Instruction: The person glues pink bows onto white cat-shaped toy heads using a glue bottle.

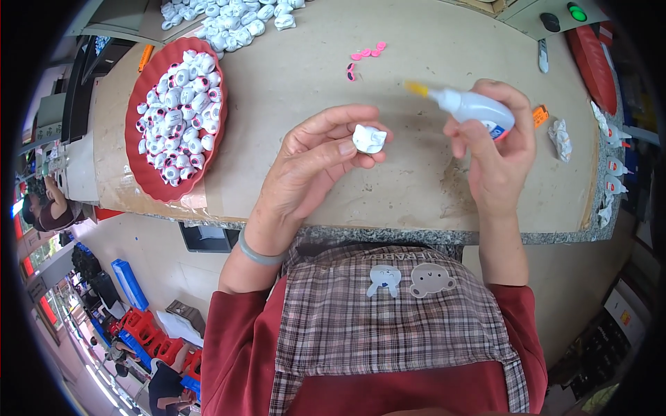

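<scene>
Between thumb and fingers, my left hand [316, 152] holds a small white cat-shaped head [370, 139] with two pointed ears. My right hand [501, 139] is closed round a clear squeeze glue bottle [479, 112], tilted so its yellow tip [416, 88] points left, above the table and apart from the head. Farther back on the table lie several tiny pink pieces [366, 53] in a short row. Nearer to me than that row is a pair of tiny pink-framed sunglasses [350, 72].
On the left, a red scalloped tray [132, 132] holds many white heads with pink-framed glasses. Plain white heads [239, 24] are piled at the back. Crumpled tissue [560, 140], an orange tool [540, 116], a cutter knife [543, 55] and more glue bottles [615, 166] lie right.
</scene>
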A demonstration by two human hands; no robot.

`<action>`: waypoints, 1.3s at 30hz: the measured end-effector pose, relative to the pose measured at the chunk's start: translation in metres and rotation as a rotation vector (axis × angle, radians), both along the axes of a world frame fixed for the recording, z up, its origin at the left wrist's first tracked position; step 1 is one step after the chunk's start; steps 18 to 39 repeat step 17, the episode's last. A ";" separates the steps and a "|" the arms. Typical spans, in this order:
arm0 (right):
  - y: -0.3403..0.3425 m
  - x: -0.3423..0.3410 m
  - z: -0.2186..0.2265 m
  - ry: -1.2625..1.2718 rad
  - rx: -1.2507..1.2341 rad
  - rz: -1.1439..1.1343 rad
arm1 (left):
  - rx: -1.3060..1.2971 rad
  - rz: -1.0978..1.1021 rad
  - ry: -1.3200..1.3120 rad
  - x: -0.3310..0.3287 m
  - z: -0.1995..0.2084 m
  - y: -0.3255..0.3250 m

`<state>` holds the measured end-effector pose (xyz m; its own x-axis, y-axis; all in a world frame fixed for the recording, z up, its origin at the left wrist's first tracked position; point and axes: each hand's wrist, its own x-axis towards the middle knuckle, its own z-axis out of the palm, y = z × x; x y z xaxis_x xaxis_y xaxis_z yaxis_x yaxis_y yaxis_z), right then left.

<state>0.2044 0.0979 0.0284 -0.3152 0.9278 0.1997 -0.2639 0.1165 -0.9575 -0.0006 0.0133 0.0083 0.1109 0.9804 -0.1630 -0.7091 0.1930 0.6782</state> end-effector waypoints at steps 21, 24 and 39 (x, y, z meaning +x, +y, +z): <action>-0.003 -0.012 0.004 -0.362 -0.106 0.181 | 0.193 -0.127 0.428 0.005 0.007 -0.004; -0.003 -0.012 0.004 -0.362 -0.106 0.181 | 0.193 -0.127 0.428 0.005 0.007 -0.004; -0.003 -0.012 0.004 -0.362 -0.106 0.181 | 0.193 -0.127 0.428 0.005 0.007 -0.004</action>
